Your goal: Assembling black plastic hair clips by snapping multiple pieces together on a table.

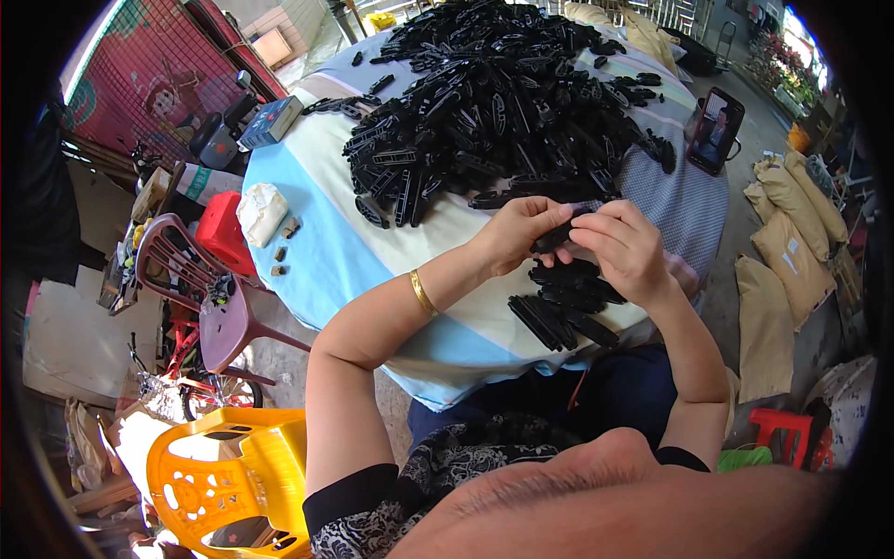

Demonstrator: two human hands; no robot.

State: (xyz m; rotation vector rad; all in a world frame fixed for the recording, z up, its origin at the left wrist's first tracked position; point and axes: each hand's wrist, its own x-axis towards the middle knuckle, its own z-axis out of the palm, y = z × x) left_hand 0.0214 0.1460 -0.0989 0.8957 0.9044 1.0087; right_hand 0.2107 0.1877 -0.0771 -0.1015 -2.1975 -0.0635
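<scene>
Both my hands meet over the near side of the table, around a slim black plastic piece [551, 242]. My left hand [518, 233], with a gold bangle on its wrist, pinches it between thumb and fingers. From the other side, my right hand [622, 250] is closed on the same piece, its fingertips partly hiding it. Just below my hands lies a small group of similar long black pieces [543, 321], roughly side by side. Beyond them a large heap of black plastic pieces [475, 102] covers the far part of the table; some show slotted, oval frames.
A striped cloth [321, 224] covers the round table. On it stand a phone [715, 130] at the right, a blue box [271, 123] and a crumpled white bag [262, 213] at the left. A yellow chair [223, 480] and a purplish chair [223, 321] stand left; brown sacks [787, 252] lie right.
</scene>
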